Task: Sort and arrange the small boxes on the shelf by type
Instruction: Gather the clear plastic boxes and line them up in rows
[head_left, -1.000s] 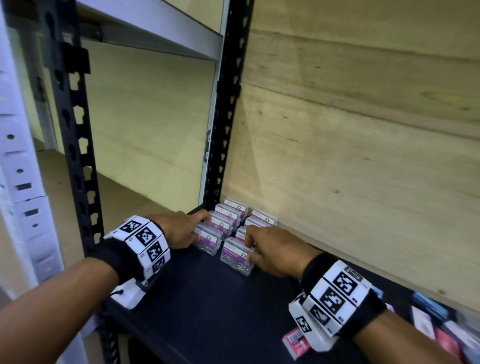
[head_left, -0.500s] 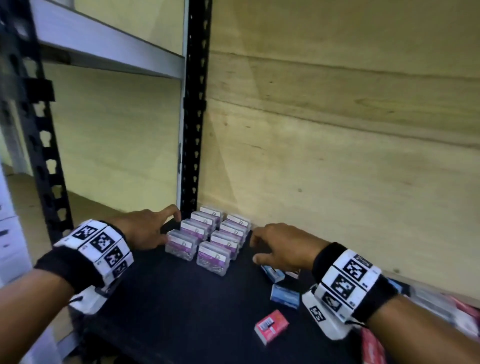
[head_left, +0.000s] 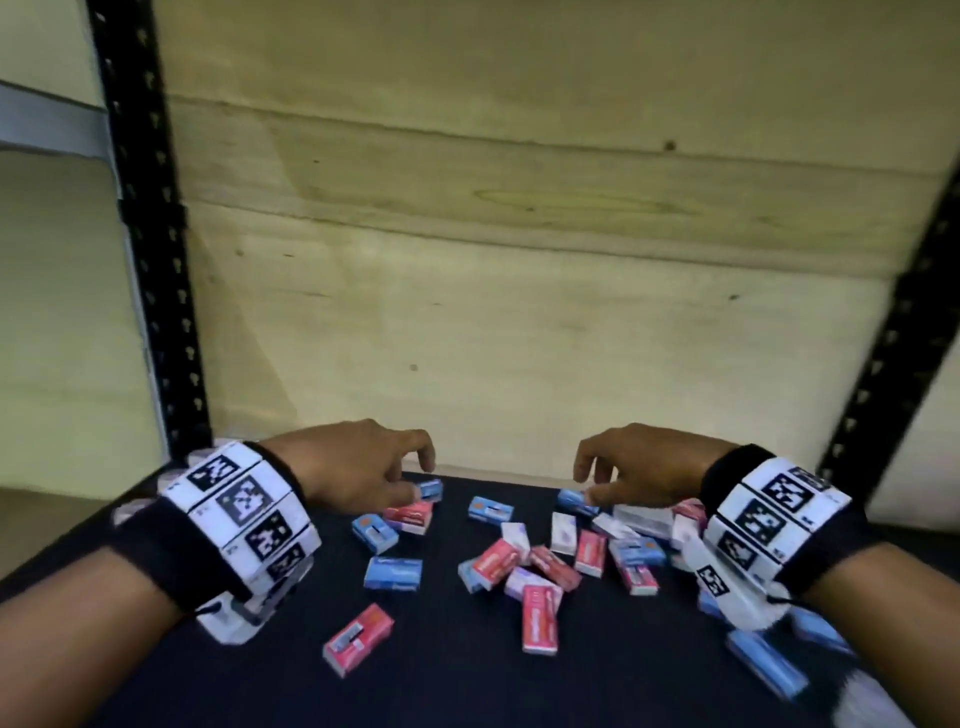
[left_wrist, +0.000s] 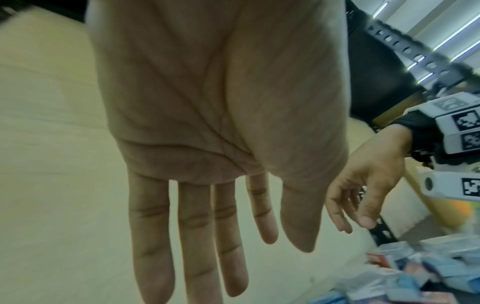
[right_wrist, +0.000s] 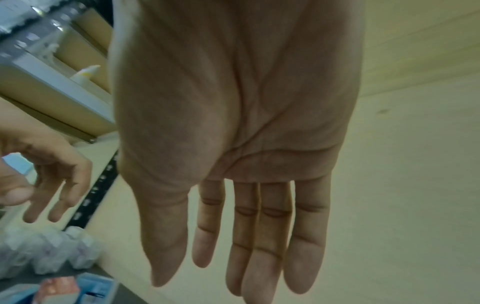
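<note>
Several small red, blue and white boxes lie scattered on the dark shelf (head_left: 467, 686), among them a red box (head_left: 358, 639), a blue box (head_left: 392, 572) and a white box (head_left: 563, 532). My left hand (head_left: 415, 475) hovers over the left edge of the scatter, fingers relaxed and holding nothing. My right hand (head_left: 592, 480) hovers over the back of the denser pile (head_left: 571, 556), also holding nothing. The left wrist view shows the left hand (left_wrist: 233, 257) with straight fingers. The right wrist view shows the right hand (right_wrist: 213, 277) the same way. Clear boxes with purple labels (right_wrist: 46, 253) stand in rows to the left.
A plywood back wall (head_left: 519, 312) closes the shelf behind the boxes. Black perforated uprights stand at the left (head_left: 150, 260) and the right (head_left: 893, 332). More blue boxes (head_left: 763, 665) lie under my right wrist near the front edge.
My view has swung right, from the rows of purple-labelled boxes to the loose pile. Both hands have left those rows and moved right, over the scattered boxes.
</note>
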